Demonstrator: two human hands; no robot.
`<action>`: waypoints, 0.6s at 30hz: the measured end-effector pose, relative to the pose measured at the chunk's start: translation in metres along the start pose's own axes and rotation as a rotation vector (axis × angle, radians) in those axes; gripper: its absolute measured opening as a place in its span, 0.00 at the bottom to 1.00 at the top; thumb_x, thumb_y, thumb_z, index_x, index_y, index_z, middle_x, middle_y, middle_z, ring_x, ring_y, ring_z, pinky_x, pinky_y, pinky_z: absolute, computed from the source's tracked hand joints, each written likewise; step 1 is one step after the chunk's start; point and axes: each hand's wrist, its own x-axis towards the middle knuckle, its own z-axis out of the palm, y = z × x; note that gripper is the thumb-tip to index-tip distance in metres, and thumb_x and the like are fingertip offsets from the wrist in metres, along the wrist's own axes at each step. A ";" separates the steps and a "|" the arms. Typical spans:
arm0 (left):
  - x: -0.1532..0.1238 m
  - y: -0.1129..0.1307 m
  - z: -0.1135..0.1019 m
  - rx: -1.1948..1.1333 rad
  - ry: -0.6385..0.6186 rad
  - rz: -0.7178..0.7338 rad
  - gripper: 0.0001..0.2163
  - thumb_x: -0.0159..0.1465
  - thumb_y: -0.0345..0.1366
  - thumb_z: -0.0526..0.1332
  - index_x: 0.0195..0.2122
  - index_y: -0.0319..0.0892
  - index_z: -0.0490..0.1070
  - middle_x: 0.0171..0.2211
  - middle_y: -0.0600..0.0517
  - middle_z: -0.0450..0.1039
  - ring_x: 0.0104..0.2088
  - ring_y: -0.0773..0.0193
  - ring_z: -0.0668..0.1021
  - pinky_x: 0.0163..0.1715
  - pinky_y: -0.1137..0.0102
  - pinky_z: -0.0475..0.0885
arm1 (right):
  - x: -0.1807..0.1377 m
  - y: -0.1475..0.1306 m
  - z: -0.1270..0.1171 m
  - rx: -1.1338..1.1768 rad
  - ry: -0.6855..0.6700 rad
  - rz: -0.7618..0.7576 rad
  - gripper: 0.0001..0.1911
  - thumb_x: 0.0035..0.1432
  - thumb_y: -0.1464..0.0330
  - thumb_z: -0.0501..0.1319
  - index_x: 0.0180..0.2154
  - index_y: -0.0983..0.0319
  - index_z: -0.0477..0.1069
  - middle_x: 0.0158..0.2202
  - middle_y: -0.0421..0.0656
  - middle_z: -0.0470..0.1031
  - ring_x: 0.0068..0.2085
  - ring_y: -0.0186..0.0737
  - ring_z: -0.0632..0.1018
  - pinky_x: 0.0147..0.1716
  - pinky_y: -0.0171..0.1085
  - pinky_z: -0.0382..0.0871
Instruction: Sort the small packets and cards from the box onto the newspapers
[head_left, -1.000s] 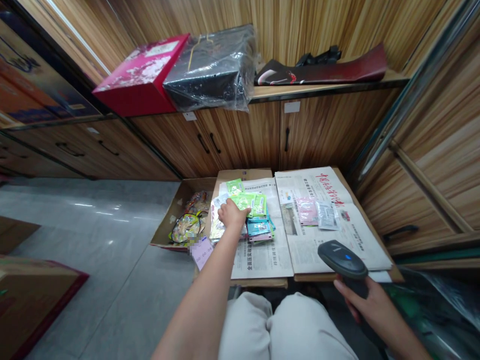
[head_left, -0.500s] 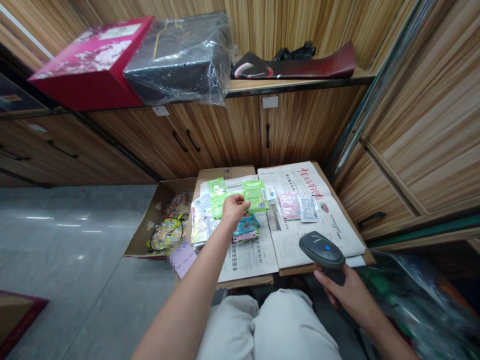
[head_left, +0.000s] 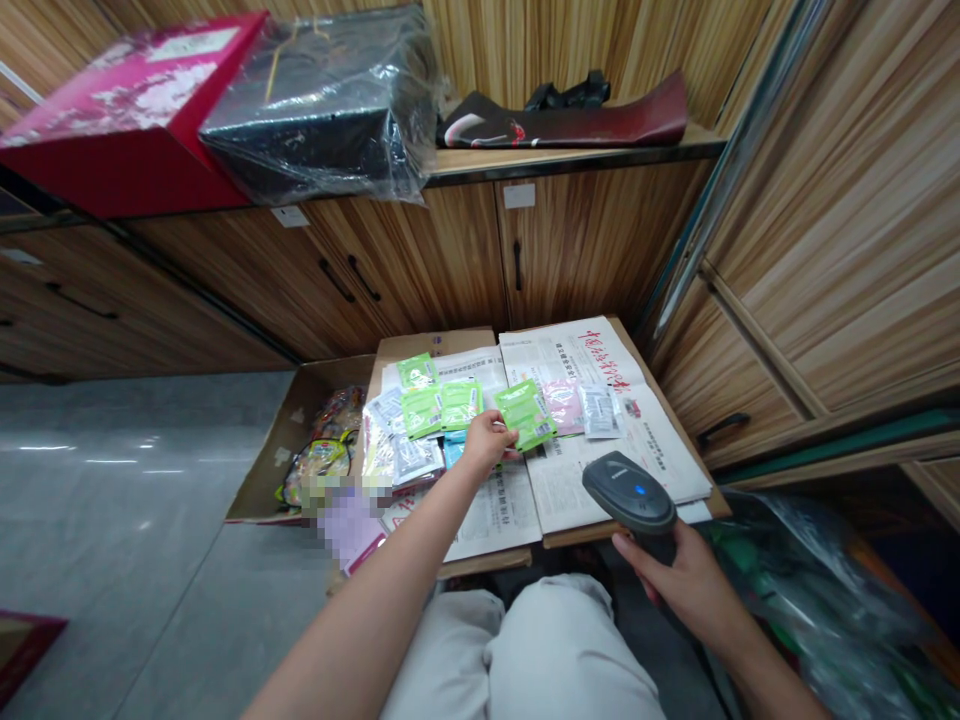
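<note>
Though askew, green packet (head_left: 527, 414) between fingers (head_left: 508, 437)

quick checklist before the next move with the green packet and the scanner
1. Left hand grip on the green packet: ok, pinched at its near edge.
2. Right hand grip on the scanner: ok, wrapped round the handle below the head.
3. Scanner powered: ok, a blue light shows on its top.
4. Barcode turned toward the scanner: cannot tell, the print is too small to read.
5. Green packet separate from the others: not ok, in this view its far corner overlaps the pink packet lying on the newspaper.
</note>
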 end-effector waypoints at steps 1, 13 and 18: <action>0.000 -0.001 0.001 0.008 -0.003 -0.004 0.13 0.48 0.25 0.70 0.25 0.39 0.64 0.16 0.60 0.64 0.18 0.72 0.72 0.19 0.76 0.73 | 0.000 0.000 0.000 -0.003 0.003 -0.003 0.14 0.47 0.57 0.66 0.28 0.59 0.68 0.09 0.30 0.61 0.13 0.35 0.65 0.15 0.35 0.60; -0.002 -0.003 0.004 0.034 -0.009 -0.006 0.13 0.47 0.25 0.69 0.23 0.39 0.63 0.17 0.60 0.62 0.18 0.72 0.71 0.18 0.76 0.73 | 0.002 -0.002 0.003 0.024 -0.017 0.017 0.14 0.47 0.56 0.66 0.27 0.59 0.68 0.10 0.31 0.61 0.12 0.33 0.64 0.13 0.34 0.58; 0.003 -0.002 0.003 0.005 0.054 0.041 0.11 0.48 0.26 0.69 0.25 0.39 0.65 0.18 0.59 0.64 0.19 0.72 0.71 0.19 0.77 0.72 | 0.003 0.003 0.003 0.048 -0.013 0.021 0.15 0.47 0.56 0.66 0.29 0.60 0.69 0.10 0.30 0.62 0.12 0.33 0.64 0.13 0.34 0.58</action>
